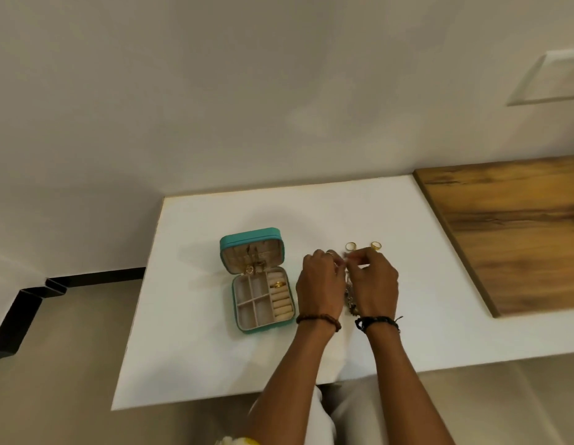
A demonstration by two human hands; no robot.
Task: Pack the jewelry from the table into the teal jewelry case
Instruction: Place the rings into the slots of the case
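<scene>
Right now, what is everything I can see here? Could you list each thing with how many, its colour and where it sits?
case: one, teal, open on the white table, left of the hands
ring in case: one, gold, in the ring rolls on the case's right side
pieces in lid: a few, gold, at the lid's lower edge; too small to count
rings: two, gold, on the table just beyond the hands
chain: one, dark metallic, hanging between the two hands
table: one, white
board: one, brown wood, at the table's right end
wristbands: two, brown beads on the left wrist, black on the right
left hand: pinches the chain's top
right hand: pinches the chain's top
</scene>
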